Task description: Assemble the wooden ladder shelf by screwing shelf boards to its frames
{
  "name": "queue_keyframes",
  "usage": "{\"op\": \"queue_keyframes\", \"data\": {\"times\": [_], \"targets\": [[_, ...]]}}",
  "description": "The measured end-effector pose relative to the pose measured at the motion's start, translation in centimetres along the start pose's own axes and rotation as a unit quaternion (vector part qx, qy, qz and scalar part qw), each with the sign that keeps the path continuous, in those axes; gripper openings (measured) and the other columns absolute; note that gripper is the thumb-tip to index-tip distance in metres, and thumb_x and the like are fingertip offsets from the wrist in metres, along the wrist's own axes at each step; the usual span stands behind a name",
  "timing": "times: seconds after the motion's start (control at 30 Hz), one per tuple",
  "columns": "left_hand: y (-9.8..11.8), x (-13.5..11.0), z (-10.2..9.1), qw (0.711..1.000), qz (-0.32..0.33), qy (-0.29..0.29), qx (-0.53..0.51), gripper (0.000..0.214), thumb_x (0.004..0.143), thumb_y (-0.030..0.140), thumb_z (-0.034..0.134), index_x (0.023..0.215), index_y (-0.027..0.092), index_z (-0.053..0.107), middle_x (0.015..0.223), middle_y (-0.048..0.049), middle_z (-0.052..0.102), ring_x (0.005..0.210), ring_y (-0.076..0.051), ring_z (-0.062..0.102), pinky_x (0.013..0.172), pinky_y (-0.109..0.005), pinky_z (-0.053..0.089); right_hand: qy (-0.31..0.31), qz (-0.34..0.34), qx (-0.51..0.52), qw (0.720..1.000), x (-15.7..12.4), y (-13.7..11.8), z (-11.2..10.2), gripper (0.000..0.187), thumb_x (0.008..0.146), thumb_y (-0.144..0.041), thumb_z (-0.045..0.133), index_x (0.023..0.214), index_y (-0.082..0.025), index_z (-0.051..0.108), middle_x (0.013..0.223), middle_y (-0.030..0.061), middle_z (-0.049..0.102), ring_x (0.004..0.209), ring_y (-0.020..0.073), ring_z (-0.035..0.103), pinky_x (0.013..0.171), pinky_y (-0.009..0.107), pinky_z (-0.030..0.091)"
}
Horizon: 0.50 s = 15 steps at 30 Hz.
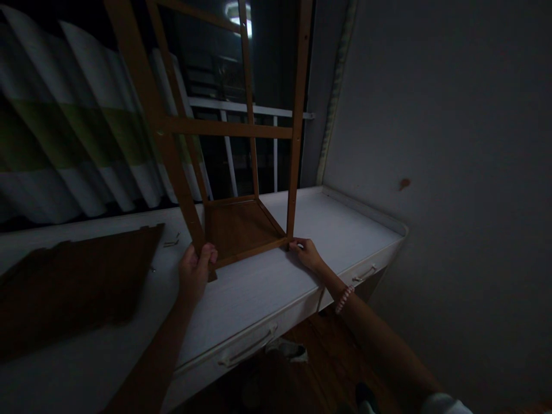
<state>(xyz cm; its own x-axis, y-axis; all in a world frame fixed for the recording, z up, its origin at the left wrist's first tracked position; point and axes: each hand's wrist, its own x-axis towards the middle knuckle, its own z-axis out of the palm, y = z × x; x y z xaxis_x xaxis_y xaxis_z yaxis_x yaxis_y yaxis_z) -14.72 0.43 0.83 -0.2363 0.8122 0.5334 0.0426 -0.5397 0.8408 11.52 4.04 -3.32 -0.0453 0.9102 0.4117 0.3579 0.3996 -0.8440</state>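
A tall brown wooden rack frame (233,130) stands upright on a white desk (254,290), with a wooden panel (241,224) fitted near its base. My left hand (196,267) is wrapped round the lower end of the front left leg. At the bottom of the front right leg, the fingers of my right hand (304,252) are closed around the corner. Whether they also hold something small is hidden. A beaded bracelet (344,299) circles my right wrist. Small metal screws (171,242) lie left of the rack, beyond my left hand.
A loose dark brown wooden board (86,276) lies on the desk at left. White and green curtains (99,126) hang behind, beside a dark window with white bars (228,106). Grey wall (452,144) bounds the right. Drawers with handles (248,348) front the desk.
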Motion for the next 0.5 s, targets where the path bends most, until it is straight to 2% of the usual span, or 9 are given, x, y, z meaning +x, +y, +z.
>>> {"op": "queue_keyframes", "data": {"times": [0.1,0.23,0.5], "targets": [[0.18,-0.07,0.09,1.000,0.000,0.006,-0.009,0.030,0.072,0.046,0.055,0.068,0.018,0.044,0.056,0.0050,0.043,0.049,-0.007,0.042,0.051,-0.022,0.035,-0.011,-0.006,0.017,1.000,0.15,0.11,-0.18,0.028,0.071,-0.036,0.045,0.059,-0.014,0.057,0.067,0.0041,0.061,0.065,0.0126,0.053,0.066,0.024,0.039],[0.33,-0.17,0.09,1.000,0.002,0.002,-0.005,0.029,0.073,0.045,0.054,0.068,0.018,0.044,0.057,0.0051,0.042,0.050,-0.007,0.042,0.052,-0.022,0.035,0.001,0.034,0.010,0.999,0.18,0.33,-0.10,0.028,0.071,-0.037,0.046,0.059,-0.014,0.057,0.063,0.0041,0.061,0.063,0.0127,0.053,0.064,0.024,0.039],[-0.18,-0.05,-0.08,1.000,0.005,0.003,-0.007,0.026,0.073,0.043,0.054,0.069,0.019,0.046,0.055,0.0050,0.043,0.050,-0.007,0.042,0.051,-0.022,0.035,0.008,0.046,0.044,0.998,0.15,0.45,-0.16,0.031,0.069,-0.041,0.050,0.059,-0.013,0.058,0.062,0.0041,0.061,0.062,0.0126,0.053,0.061,0.024,0.040]]}}
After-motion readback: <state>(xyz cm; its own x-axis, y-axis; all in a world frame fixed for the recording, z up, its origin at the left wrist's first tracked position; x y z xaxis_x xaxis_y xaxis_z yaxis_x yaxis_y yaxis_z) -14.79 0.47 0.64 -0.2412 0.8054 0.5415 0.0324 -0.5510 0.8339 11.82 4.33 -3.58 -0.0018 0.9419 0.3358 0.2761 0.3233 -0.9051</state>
